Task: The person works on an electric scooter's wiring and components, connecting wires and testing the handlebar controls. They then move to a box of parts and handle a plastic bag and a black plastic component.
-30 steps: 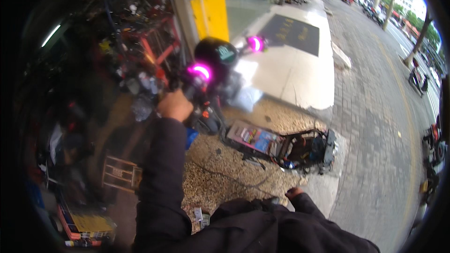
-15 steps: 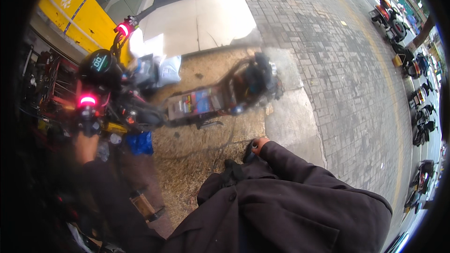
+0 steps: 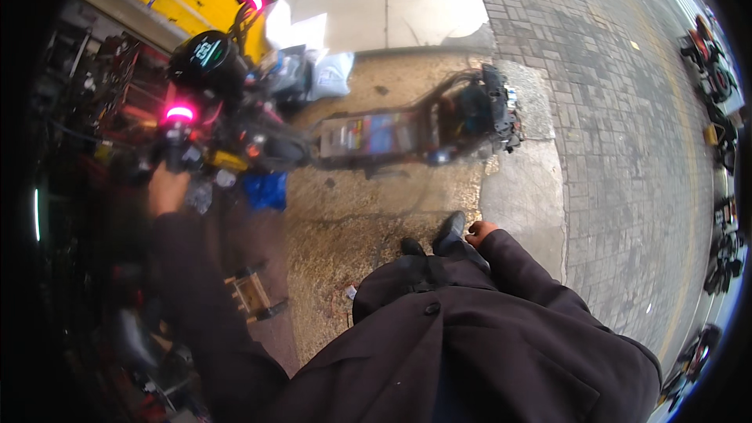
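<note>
My left hand (image 3: 168,190) is closed round the near handlebar grip of an electric scooter (image 3: 374,137) stripped of its body panels. Close to that hand glows a pink-red light (image 3: 179,113) on the handlebar. Between the handlebar's two ends sits a round display (image 3: 205,61) with lit green figures. The scooter's bare frame stretches to the right, blurred, with a block with coloured labels in its floor section. Low beside my dark shoe (image 3: 450,230) hangs my right hand (image 3: 480,233), its fingers curled; whether anything small is in them cannot be made out.
White and grey plastic bags (image 3: 332,76) lie beyond the scooter, by a pale stone step (image 3: 392,19). A blue bag (image 3: 265,189) and a small wooden stool (image 3: 251,295) are on the near side. Dark cluttered shelves line the left. Parked scooters (image 3: 711,63) stand along the paved walkway's (image 3: 611,110) far right.
The view has shifted, so the scooter and surroundings appear farther right and higher. My left hand stays on the grip. My right hand stays low by the shoe, fingers curled.
</note>
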`<state>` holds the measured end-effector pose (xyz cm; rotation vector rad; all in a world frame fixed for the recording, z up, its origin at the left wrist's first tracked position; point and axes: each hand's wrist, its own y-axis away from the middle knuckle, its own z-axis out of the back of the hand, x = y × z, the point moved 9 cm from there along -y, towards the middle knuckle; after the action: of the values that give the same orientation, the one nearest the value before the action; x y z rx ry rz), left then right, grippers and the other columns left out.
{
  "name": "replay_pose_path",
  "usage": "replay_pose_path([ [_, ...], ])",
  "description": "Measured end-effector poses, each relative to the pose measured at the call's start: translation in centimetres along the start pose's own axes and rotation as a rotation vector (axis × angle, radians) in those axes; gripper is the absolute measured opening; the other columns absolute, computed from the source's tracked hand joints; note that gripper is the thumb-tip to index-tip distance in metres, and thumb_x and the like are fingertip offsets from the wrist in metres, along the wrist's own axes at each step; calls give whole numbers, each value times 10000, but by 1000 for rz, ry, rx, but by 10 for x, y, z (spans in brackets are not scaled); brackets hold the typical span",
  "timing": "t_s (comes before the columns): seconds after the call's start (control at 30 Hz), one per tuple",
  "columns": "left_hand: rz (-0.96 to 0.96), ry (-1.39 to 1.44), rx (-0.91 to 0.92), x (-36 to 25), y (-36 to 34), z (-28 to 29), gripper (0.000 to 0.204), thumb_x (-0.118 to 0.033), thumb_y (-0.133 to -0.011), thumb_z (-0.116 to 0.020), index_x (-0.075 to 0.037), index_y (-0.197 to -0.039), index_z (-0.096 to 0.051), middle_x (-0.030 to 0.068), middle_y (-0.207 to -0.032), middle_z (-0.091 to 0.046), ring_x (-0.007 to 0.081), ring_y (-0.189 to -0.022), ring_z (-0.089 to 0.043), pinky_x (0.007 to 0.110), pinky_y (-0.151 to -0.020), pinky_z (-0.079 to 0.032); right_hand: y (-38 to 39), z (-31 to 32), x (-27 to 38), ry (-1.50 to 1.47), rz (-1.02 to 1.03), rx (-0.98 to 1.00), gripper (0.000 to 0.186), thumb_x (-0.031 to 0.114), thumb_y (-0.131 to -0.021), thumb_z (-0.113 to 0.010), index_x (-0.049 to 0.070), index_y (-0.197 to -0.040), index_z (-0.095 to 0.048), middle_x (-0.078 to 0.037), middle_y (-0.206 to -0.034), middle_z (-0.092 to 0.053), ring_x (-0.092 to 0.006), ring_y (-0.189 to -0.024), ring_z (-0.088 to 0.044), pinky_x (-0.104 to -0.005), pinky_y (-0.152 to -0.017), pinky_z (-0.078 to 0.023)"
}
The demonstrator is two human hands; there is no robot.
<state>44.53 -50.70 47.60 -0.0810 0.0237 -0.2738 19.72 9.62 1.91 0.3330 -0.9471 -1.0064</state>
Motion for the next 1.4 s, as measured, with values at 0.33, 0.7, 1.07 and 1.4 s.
replay_pose_path([
  [0.33, 44, -37, -24, -5, 7, 7, 531, -258, -763, -654, -134, -1279, -637, 189, -1261, -653, 381, -1171, -608, 475, -968, -483, 1, -3, -4, 44, -46, 5, 435, 374, -779, -721, 61, -1080, -733, -191, -1034, -733, -351, -1005, -698, -411, -911, -551],
  [0.7, -21, -16, -32, -9, 5, 9, 447, -252, -755, -643, -134, -1185, -684, 203, -1146, -695, 400, -1114, -632, 493, -938, -499, -9, -14, 16, 109, 36, 27, 421, 360, -791, -718, 48, -1072, -741, -184, -999, -743, -333, -954, -717, -402, -884, -563],
  [1.07, 13, -32, -9, -3, 3, 8, 504, -273, -767, -701, -102, -1238, -643, 178, -1099, -712, 395, -1065, -653, 509, -873, -511, -11, -11, 28, 125, 22, 76, 424, 358, -788, -707, 61, -1088, -744, -191, -1034, -737, -352, -1001, -704, -412, -921, -554],
  [1.4, 9, -55, -21, 1, 1, 6, 494, -290, -775, -708, -73, -1214, -644, 203, -1100, -701, 398, -1060, -648, 501, -891, -509, -21, -18, 38, 173, 66, 86, 413, 361, -783, -701, 59, -1060, -751, -183, -1028, -739, -352, -989, -706, -415, -916, -556],
])
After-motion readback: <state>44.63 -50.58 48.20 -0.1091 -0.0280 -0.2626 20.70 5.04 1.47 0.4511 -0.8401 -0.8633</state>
